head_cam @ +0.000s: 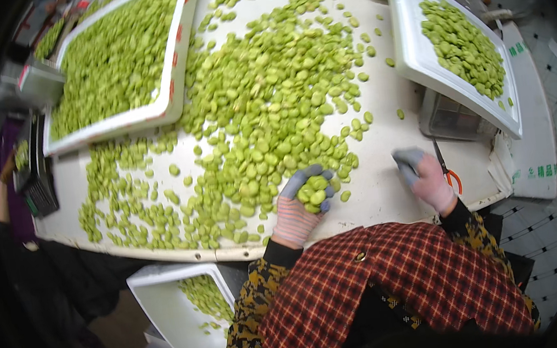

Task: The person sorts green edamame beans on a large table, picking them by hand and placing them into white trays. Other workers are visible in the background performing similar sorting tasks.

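Observation:
My left hand (299, 212), in a striped glove with grey-coated fingers, cups several green broad beans (315, 193) in its palm. It is at the near edge of a loose heap of broad beans (272, 118) spread over the white table (371, 184). To the right, my right hand (425, 179), in a similar glove, is held over the tabletop with its fingers together. Motion blurs that hand, and whether anything is between its fingertips cannot be made out. Beside it lie scissors (453, 181) with orange handles, partly hidden by the hand.
A white foam box (174, 78) full of beans stands at the far left. At right, a white foam tray (411, 58) holding beans tilts over a clear plastic container (448, 115). Another foam box (163, 308) sits below the table edge. Another person's arm (3, 195) shows at left.

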### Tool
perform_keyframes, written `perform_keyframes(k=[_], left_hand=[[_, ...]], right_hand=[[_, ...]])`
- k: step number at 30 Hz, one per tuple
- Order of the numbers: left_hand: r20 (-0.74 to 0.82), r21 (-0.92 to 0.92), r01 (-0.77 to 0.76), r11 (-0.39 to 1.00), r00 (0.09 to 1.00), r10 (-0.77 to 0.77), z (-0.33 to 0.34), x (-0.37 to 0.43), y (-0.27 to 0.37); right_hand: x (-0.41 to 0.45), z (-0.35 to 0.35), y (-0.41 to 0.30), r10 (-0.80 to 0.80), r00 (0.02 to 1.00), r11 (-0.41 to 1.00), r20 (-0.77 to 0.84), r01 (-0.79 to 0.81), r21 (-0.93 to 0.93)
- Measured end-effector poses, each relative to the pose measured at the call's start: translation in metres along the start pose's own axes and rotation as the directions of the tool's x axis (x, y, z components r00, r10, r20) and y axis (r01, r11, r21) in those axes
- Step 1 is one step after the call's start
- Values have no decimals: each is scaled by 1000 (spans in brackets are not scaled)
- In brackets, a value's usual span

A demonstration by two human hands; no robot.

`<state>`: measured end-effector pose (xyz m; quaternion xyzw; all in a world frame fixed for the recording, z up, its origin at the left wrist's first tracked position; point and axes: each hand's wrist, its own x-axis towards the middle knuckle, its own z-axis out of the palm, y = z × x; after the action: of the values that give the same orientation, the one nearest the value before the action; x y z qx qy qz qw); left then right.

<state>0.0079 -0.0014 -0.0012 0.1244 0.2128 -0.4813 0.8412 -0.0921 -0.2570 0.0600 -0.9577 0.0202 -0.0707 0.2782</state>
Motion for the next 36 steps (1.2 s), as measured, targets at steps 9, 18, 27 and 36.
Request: perform_keyframes(k=[9, 18, 27, 36], left_hand=[[-12, 288, -99, 953, 994, 107, 115, 42, 26], [246, 615, -136, 777, 969, -25, 259, 188, -25], [454, 859, -438, 263, 891, 3, 305, 195, -56], [668, 505, -434, -746, 744, 20, 107, 83, -28]], right_hand=[[-141, 34, 40, 302, 935, 925, -188, -334, -178], [-150, 38, 38, 267, 883, 920, -385, -353, -170], [-155, 51, 45, 170, 879, 922, -445, -301, -242], [-146, 41, 40, 124, 882, 931, -455, -262, -254]])
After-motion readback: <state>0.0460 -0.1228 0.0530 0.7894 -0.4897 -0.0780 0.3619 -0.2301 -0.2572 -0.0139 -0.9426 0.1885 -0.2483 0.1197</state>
